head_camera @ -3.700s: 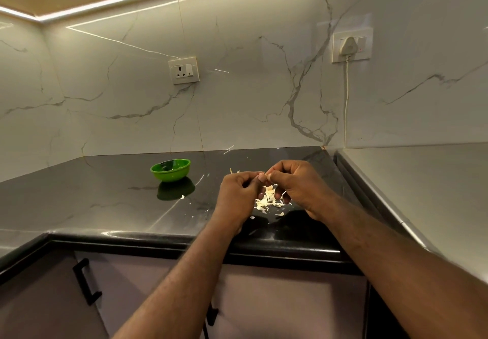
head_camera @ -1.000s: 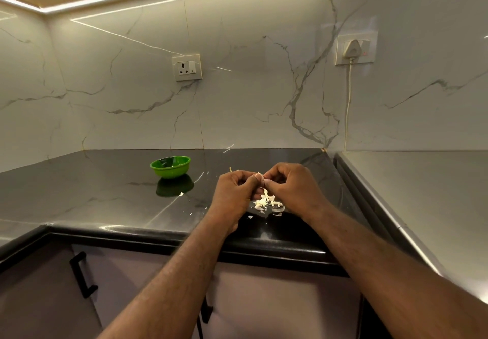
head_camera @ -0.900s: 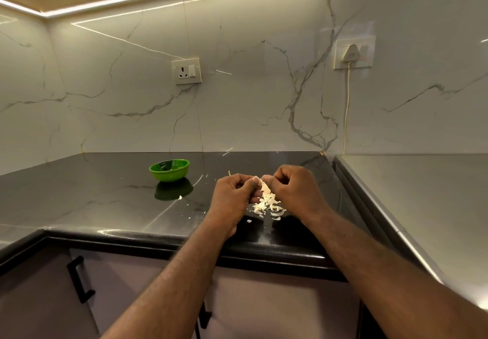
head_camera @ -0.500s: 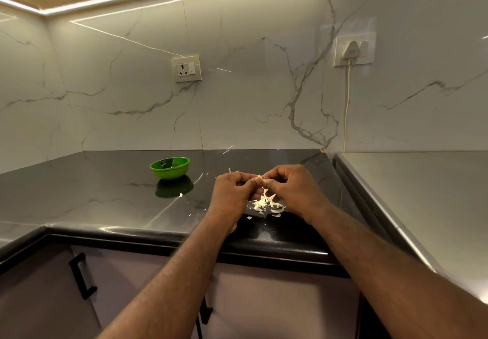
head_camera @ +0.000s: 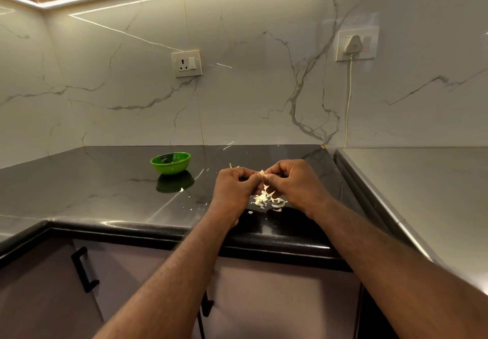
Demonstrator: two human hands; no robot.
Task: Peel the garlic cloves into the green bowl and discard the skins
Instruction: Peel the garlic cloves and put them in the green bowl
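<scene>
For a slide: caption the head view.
Left hand and right hand pinch a garlic clove over loose skins, green bowl nearby.

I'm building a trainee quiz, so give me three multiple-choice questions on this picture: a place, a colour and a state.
1. Where is the green bowl relative to the left hand and right hand? A. Right of both. B. Left of both. C. Between them.
2. What colour is the countertop under the bowl? A. White. B. Black. C. Red.
3. What are both hands doing? A. Lying flat. B. Lifting the bowl. C. Pinching a garlic clove.
1 B: it stands left of both. 2 B: it shows glossy black. 3 C: their fingertips meet on the clove.
</scene>
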